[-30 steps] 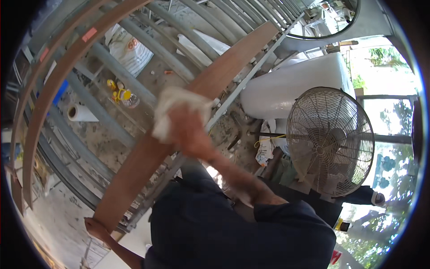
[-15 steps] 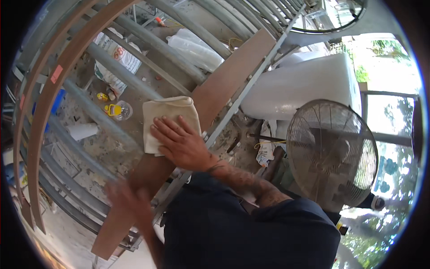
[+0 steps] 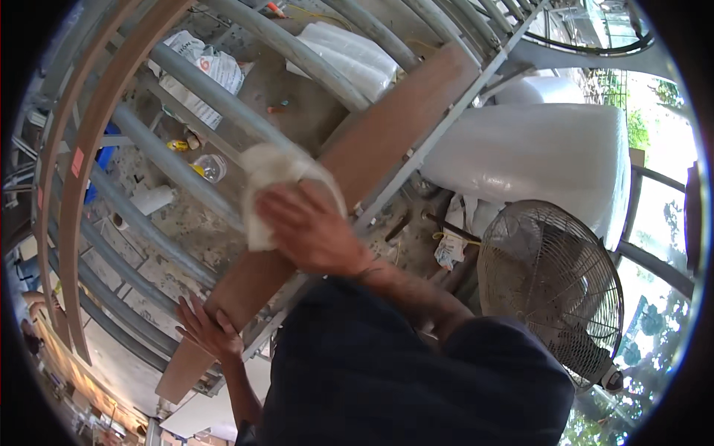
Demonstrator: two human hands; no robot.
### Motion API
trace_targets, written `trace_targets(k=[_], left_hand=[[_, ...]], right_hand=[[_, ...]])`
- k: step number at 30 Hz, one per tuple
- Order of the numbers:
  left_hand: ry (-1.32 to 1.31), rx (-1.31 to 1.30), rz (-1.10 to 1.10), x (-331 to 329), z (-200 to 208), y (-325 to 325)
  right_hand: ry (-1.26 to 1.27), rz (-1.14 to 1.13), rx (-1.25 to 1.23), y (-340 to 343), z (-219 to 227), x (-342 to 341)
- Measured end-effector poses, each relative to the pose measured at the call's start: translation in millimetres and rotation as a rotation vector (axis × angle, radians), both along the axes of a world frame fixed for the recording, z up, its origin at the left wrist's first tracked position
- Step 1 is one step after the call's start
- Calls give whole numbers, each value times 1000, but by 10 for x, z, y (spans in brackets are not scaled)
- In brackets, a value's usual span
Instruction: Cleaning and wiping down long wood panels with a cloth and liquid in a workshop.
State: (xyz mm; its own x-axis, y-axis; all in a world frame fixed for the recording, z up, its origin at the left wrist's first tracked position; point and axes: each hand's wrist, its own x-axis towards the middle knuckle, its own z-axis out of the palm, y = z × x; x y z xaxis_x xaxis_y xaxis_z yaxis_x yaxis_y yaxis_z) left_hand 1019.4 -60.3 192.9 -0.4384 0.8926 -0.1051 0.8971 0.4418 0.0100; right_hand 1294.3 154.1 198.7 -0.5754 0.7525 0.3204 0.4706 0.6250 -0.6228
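A long brown wooden board (image 3: pixel 401 111) lies slantwise across a rack of grey metal tubes (image 3: pixel 297 59). On the board's middle, my right hand (image 3: pixel 309 227) presses a folded cream cloth (image 3: pixel 260 215), its palm over the cloth. Motion smears that hand and the cloth, and part of the cloth is hidden beneath the hand. My left hand (image 3: pixel 208 327) rests on the near-left part of the board, with fingers stretched toward its far edge and the thumb apart. Nothing shows in the left hand.
Two curved brown strips (image 3: pixel 89 141) stand along the left. A black-caged fan (image 3: pixel 550 290) is at right, before a large wrapped white roll (image 3: pixel 535 156). Beneath the rack lie a printed sack (image 3: pixel 197 74), a plastic bottle (image 3: pixel 212 169) and a clear plastic-wrapped bundle (image 3: pixel 346 59).
My left hand, blurred in motion before, has come to rest on the board with its fingers spread. The cloth under my right hand looks more rumpled. The whole view has shifted slightly.
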Motion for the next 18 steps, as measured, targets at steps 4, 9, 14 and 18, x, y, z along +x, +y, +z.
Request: trace_targets(k=[4,9,14,18], left_hand=[[26,-11,24,-69,3,-101],[25,14,-28,-30,-132,40],[66,-17,6,-43,-37,-60],[46,4,-5,-48,-47,-41]], right_hand=[[-294,-213,-79,956,-463,867],[-476,-707,193,2603,-524,2621],[-454,-323,6,672,-394,1175],[-443,-368,-328,158,-512,1112]])
